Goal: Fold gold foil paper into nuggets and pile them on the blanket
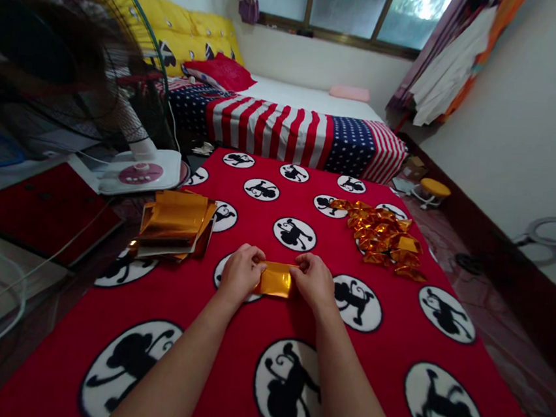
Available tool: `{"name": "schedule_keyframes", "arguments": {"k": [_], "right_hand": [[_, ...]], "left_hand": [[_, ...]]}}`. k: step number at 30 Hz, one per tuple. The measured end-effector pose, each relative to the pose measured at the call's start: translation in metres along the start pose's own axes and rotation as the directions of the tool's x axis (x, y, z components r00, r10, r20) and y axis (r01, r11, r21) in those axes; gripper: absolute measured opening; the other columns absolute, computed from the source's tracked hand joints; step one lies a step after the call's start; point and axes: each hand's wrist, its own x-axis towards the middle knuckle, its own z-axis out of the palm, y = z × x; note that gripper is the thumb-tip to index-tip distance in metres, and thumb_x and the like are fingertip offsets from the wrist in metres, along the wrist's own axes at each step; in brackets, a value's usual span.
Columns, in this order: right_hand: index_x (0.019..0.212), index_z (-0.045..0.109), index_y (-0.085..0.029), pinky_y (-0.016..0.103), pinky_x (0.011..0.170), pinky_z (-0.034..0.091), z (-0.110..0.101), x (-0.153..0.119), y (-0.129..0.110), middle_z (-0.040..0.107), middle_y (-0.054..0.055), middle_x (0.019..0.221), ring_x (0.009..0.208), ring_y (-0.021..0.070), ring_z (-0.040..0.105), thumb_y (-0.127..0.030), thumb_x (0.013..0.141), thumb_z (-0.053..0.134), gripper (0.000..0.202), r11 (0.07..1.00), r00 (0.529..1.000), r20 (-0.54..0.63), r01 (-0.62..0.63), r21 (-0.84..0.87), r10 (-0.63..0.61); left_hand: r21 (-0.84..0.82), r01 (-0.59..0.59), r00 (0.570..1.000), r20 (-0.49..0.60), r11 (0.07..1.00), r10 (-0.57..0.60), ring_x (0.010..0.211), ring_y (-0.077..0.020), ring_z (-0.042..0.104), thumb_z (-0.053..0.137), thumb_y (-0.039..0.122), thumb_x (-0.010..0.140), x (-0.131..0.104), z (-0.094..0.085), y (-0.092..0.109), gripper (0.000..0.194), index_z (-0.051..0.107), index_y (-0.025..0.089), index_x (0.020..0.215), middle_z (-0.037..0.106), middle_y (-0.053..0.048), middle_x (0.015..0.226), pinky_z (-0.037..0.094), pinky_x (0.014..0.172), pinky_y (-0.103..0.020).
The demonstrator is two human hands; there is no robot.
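Between my hands is a sheet of shiny gold foil paper (275,280), folded into a small rectangle. My left hand (242,272) pinches its left end, and my right hand (313,281) pinches the right end near the top edge. Both hands are closed, low over the red cloth (224,361) with its round monkey prints. To the left lies a stack of gold foil sheets (178,222), its edges uneven. A pile of folded gold foil pieces (383,238) lies to the right, beyond my right hand.
A standing fan (139,169) is at the left, beside a red-topped cabinet (36,211) and white cords. A bed with a flag-patterned cover (276,129) is behind the red surface. On the right floor sits a yellow-topped stool (435,187) near the wall.
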Motion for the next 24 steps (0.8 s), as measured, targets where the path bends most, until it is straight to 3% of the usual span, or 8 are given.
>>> {"name": "schedule_keyframes", "arguments": {"k": [5,10,16,19,21,24], "right_hand": [[0.081,0.067,-0.021,0.026,0.062,0.034,-0.001,0.0,-0.005,0.063,0.002,0.084,0.076,0.0169,0.057,-0.026,0.068,0.07,0.014,0.999,1.0,0.008,0.004,-0.035,-0.004],[0.066,0.064,-0.022,0.025,0.057,0.033,0.0,-0.003,0.0,0.064,-0.001,0.071,0.066,0.0152,0.057,-0.025,0.066,0.069,0.007,0.997,1.0,0.011,0.001,0.079,-0.002],[0.078,0.064,-0.022,0.025,0.06,0.038,0.016,-0.009,0.011,0.066,-0.002,0.069,0.063,0.016,0.058,-0.032,0.071,0.068,0.013,0.941,0.992,-0.117,0.073,0.331,-0.036],[0.088,0.062,-0.02,0.027,0.066,0.042,0.023,-0.012,0.008,0.067,0.001,0.079,0.069,0.0164,0.059,-0.039,0.078,0.065,0.021,0.835,0.938,-0.345,0.168,0.524,0.028],[0.083,0.06,-0.019,0.026,0.066,0.041,0.024,-0.015,0.003,0.064,0.001,0.077,0.069,0.0158,0.057,-0.041,0.084,0.059,0.022,0.786,0.893,-0.448,0.245,0.567,0.045],[0.075,0.06,-0.018,0.025,0.064,0.04,0.026,-0.019,-0.006,0.061,0.0,0.07,0.066,0.0146,0.054,-0.041,0.089,0.054,0.027,0.75,0.918,-0.39,0.306,0.587,-0.07]], "left_hand": [[0.052,-0.015,1.0,0.01,0.999,0.014,0.086,-0.0177,0.061,0.068,0.022,0.076,0.0,-0.006,-0.001,0.032,0.066,0.021,0.107,0.063,-0.004,0.1,0.045,0.076,-0.027],[0.07,-0.028,0.997,0.078,0.997,0.023,0.079,-0.0169,0.061,0.071,0.029,0.073,0.001,-0.015,-0.001,0.019,0.07,0.025,0.092,0.064,-0.001,0.089,0.042,0.068,-0.025],[-0.021,-0.044,0.997,0.061,0.999,0.045,0.066,-0.0134,0.057,0.073,0.028,0.07,0.001,-0.013,-0.007,0.009,0.067,0.022,0.072,0.064,0.002,0.075,0.036,0.058,-0.023],[-0.205,-0.022,0.999,-0.035,0.979,0.015,0.06,-0.0126,0.056,0.069,0.029,0.074,0.002,-0.009,-0.01,0.011,0.064,0.02,0.072,0.063,0.003,0.067,0.036,0.055,-0.022],[-0.298,-0.066,0.985,-0.173,0.952,0.014,0.06,-0.0121,0.056,0.066,0.028,0.078,0.001,-0.009,-0.01,0.011,0.062,0.019,0.073,0.062,0.002,0.067,0.038,0.056,-0.022],[-0.227,-0.231,0.92,-0.368,0.946,0.136,0.066,-0.0132,0.057,0.065,0.023,0.08,-0.002,-0.011,-0.005,0.01,0.059,0.018,0.073,0.062,0.001,0.071,0.04,0.062,-0.024]]}}
